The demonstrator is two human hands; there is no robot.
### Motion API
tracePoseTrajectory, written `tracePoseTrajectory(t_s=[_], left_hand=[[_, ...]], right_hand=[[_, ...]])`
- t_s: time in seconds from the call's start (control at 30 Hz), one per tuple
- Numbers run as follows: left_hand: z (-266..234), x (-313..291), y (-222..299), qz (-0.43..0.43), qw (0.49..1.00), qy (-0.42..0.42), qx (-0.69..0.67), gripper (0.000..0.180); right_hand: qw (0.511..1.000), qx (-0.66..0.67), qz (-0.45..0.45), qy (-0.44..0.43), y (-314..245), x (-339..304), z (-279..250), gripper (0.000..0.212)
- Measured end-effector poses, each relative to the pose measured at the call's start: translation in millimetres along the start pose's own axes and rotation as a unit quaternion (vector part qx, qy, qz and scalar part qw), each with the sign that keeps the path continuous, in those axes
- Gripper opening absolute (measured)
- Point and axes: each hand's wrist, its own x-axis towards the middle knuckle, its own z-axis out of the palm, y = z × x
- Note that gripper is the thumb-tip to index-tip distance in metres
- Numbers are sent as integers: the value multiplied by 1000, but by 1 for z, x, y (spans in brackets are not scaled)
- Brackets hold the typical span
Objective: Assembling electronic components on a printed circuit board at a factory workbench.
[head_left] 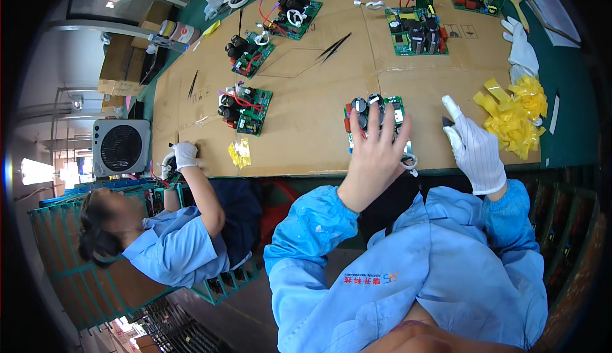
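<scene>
My bare left hand lies over a green circuit board near the table's front edge. Its fingers are stretched out and apart across the board's round black capacitors, hiding part of them. A white cable loop sticks out at the board's near side. To the right of the board, my right hand wears a white striped glove. Its index finger points forward, and a small dark pointed thing shows between index finger and thumb; its kind is hidden. Beyond that hand lies a pile of yellow tape pieces.
Several more circuit boards stand on the cardboard-covered table. Black tweezers lie mid-table. A white glove rests at the right. On the left, a co-worker's gloved hand works near a fan.
</scene>
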Motion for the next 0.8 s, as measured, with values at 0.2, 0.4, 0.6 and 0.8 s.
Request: tracePoseTrajectory(t_s=[0.2, 0.4, 0.6, 0.8], left_hand=[[4, 12, -15, -35, 997, -51, -46, 102], [7, 15, 5, -27, 998, -14, -52, 88], [2, 36, -55, -55, 972, -148, -174, 87], [1, 39, -80, 27, 971, -171, -165, 80]], right_hand=[[998, -59, 0, 19, 16, -17, 18, 52], [997, -65, -12, 36, 14, -16, 20, 49], [996, -85, -16, 21, 11, -15, 17, 48], [996, -92, -14, 6, 9, -14, 13, 47]])
